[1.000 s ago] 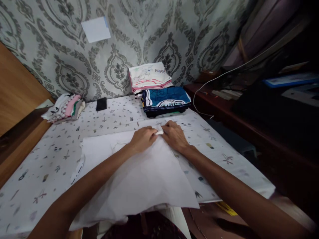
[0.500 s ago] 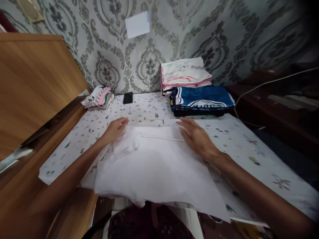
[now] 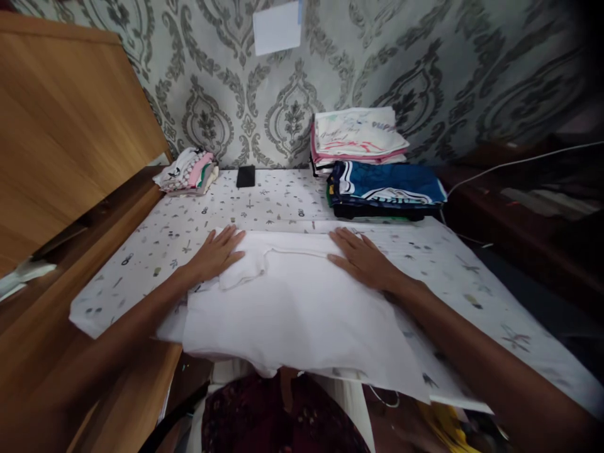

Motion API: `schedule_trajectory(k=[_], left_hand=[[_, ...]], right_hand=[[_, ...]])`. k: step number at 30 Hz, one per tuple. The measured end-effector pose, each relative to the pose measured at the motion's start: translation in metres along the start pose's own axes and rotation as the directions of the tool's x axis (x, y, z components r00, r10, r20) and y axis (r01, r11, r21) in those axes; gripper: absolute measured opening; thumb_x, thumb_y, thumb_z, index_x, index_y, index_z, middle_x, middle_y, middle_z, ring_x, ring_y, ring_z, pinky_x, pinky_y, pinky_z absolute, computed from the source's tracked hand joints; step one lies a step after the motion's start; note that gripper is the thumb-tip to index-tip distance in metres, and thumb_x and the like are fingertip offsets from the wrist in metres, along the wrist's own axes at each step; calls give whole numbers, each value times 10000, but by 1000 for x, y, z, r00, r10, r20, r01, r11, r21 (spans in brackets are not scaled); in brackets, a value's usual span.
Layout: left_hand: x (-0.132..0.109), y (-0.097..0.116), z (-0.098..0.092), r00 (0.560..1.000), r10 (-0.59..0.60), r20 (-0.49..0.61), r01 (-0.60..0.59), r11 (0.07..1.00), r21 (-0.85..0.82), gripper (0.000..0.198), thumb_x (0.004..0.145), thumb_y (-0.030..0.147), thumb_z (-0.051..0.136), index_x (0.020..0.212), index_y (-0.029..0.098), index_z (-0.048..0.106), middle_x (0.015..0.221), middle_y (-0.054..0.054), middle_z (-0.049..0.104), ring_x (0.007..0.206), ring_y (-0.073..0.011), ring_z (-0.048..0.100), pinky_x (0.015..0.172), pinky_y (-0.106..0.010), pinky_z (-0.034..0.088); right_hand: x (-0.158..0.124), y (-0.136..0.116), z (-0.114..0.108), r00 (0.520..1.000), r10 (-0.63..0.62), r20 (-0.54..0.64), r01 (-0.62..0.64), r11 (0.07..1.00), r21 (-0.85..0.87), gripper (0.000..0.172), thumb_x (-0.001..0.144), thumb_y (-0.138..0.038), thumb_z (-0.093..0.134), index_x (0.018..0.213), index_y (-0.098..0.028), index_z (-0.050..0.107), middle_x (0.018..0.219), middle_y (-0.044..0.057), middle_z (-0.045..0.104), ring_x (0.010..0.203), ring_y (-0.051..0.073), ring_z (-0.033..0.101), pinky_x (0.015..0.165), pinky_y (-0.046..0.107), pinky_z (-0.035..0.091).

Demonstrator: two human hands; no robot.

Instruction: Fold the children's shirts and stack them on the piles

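Observation:
A white garment point(image 3: 302, 308) lies spread on the table in front of me, partly folded over at its far side. Its near edge hangs over the table's front. My left hand point(image 3: 218, 253) rests flat on its far left corner with the fingers spread. On the far right part, my right hand point(image 3: 361, 257) presses down flat, fingers stretched out and slightly apart. Neither hand grips the cloth. A raised seam or fold line runs between the two hands.
The table has a white printed cover point(image 3: 278, 195). Folded clothes stand at the back: a small pile point(image 3: 186, 173) left, a white-topped stack point(image 3: 358, 135) and a blue-topped stack point(image 3: 391, 185) right. A black phone point(image 3: 246, 177) lies near the wall. A wooden panel point(image 3: 70, 119) rises at left.
Both hands have come down flat onto the garment's far corners, fingers now spread. The cloth has settled flatter on the table. The camera view has tilted slightly downward.

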State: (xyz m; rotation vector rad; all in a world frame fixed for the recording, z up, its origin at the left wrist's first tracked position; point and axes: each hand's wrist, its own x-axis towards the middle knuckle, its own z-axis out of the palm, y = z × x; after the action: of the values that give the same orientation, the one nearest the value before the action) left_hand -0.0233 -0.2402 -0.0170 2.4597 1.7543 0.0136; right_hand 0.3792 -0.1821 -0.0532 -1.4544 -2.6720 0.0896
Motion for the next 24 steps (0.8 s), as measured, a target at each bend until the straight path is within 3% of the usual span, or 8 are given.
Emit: schedule_trajectory(k=[5,9,12,15,17,20,22,24], left_hand=[[-15,28,0,984,171,51,-168,985,-44,771,1011,677,166,1628,215,189,1701,-103,101,1580,-244,42,1266,-482,55],[-19,39,0,973,189,129,-176,978,-108,762,1016,654,277,1628,210,183,1701,-106,72,1580,-258,20,1266,-507,46],[-31,35,-9,984,173,33,-161,958,-239,641,1038,568,338,1594,252,295,1688,-86,206,1568,-247,158,1265,-497,142],[-67,26,-23,975,211,-76,-224,907,-356,483,1042,488,394,1457,278,523,1545,-76,500,1445,-234,433,1199,-443,345],[-100,20,-32,959,278,-60,-280,887,-368,417,1025,464,459,1370,288,614,1458,-74,582,1371,-230,514,1143,-407,427],[-152,18,-32,939,343,7,-334,918,-213,527,978,445,564,1493,367,483,1586,-40,443,1453,-244,419,1162,-412,414],[-177,19,-21,935,353,19,-353,935,-24,655,977,367,562,1583,381,314,1652,-31,327,1510,-259,329,1205,-458,354],[-190,21,-6,930,367,-2,-363,921,143,686,984,222,497,1606,369,248,1667,-38,287,1528,-264,292,1237,-507,281]], right_hand=[[1,1,6,1000,14,-18,-14,1000,12,747,1003,-626,219,1585,-172,330,1658,136,294,1542,277,238,1239,528,217],[3,0,5,998,37,-60,-32,995,90,727,982,-623,306,1547,-174,395,1631,156,351,1523,308,286,1227,563,242],[-11,-8,-8,974,82,-210,-30,970,243,671,978,-576,379,1501,-163,456,1605,188,388,1492,338,349,1192,568,332],[-51,-20,-24,921,183,-344,-40,923,383,522,984,-516,435,1378,-206,580,1547,164,474,1414,356,463,1060,550,508],[-89,-29,-29,913,171,-372,-13,920,391,411,984,-499,465,1252,-257,661,1469,127,559,1346,350,536,1019,533,543],[-150,-45,-26,928,-10,-371,126,949,289,385,972,-518,504,1278,-336,653,1417,83,608,1293,346,579,1051,556,509],[-182,-56,-18,928,-132,-350,213,955,206,511,940,-547,571,1412,-351,562,1448,85,592,1307,349,570,1069,565,488],[-204,-65,-10,925,-181,-335,239,961,141,618,929,-525,613,1500,-336,472,1473,95,577,1326,340,561,1091,559,471]])
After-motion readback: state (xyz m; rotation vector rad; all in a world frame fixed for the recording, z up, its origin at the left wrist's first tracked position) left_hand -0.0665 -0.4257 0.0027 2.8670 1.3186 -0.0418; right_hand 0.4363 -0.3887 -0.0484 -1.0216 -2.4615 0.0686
